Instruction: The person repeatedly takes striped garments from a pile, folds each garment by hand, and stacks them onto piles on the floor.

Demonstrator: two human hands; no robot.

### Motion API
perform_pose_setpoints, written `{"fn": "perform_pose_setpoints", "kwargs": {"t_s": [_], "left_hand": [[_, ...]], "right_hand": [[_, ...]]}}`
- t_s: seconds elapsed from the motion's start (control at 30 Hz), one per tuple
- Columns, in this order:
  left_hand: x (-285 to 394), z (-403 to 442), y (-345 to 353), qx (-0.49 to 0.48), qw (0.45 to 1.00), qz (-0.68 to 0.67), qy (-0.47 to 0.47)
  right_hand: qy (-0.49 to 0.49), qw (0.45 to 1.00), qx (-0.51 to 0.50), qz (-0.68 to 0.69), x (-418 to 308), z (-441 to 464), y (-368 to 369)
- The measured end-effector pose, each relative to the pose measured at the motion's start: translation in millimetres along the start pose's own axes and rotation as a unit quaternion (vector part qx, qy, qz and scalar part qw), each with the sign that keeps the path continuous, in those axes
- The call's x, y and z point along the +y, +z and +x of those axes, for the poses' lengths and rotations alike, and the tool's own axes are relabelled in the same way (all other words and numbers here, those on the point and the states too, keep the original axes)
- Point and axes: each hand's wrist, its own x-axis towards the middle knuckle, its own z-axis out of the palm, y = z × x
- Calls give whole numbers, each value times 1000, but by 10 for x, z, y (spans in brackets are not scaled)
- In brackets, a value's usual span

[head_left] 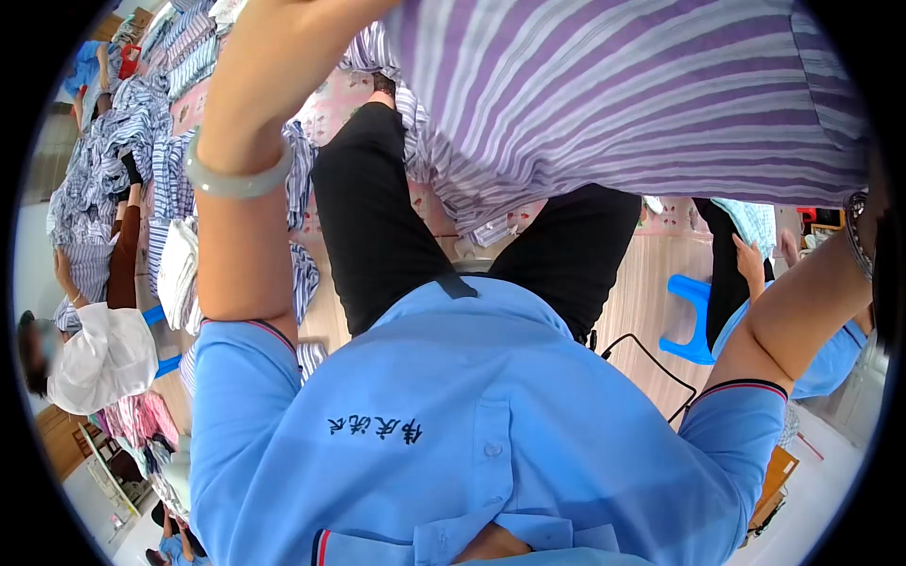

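A purple-and-white striped garment (604,104) is held up in front of me, spread across the top of the view, its lower part hanging over my knees. My left hand (307,33), above a pale bangle (238,174), reaches up beside the cloth's left edge; its fingers are cut off by the frame. At the far right edge, my right hand (877,179) is beside the cloth's right corner, just past a metal bracelet (857,234). Its fingers are lost in the dark rim, so I cannot see either grip.
Piles of striped clothes (118,141) and folded stacks (193,52) lie at the left on a pink patterned surface (330,104). A person in white (104,354) sits left; another person's hand (750,259) is right, near a blue stool (689,321). A black cable (651,354) curves beside me.
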Motion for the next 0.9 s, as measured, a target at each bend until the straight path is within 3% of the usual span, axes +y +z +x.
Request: {"fn": "perform_pose_setpoints", "kwargs": {"t_s": [0.07,0.1,0.13,0.2,0.27,0.3,0.37,0.43,0.53,0.7,0.83,0.9], "left_hand": [[199,-166,172,80,997,20,2],[202,-209,132,108,981,144,68],[157,-233,121,140,953,244,117],[69,-283,100,236,845,441,189],[-326,-353,-245,171,960,193,106],[-373,-393,-384,133,981,-140,32],[-474,-397,-348,68,937,-342,-11],[-842,-362,-140,6,925,-360,-118],[-1563,-630,290,-99,917,-249,-294],[-1609,-899,536,-127,906,-259,-310],[-1655,-924,536,-108,904,-270,-312],[-1689,-919,507,-99,899,-285,-317]], "right_hand": [[4,1000,-8,-11,-27,-31,5],[5,1000,-15,-25,-46,-56,-6],[8,999,-21,-34,-55,-65,19],[12,998,-39,-53,-90,-69,70],[14,995,-62,-83,-138,-63,151],[14,992,-76,-100,-167,-61,203],[16,984,-110,-136,-207,-27,390],[13,973,-151,-174,-253,34,680],[3,950,-221,-219,-294,92,1200],[46,897,-359,-254,-10,-157,1791],[42,840,-494,-221,1008,-1048,1869],[284,859,-424,-32,1395,-1355,1664]]}}
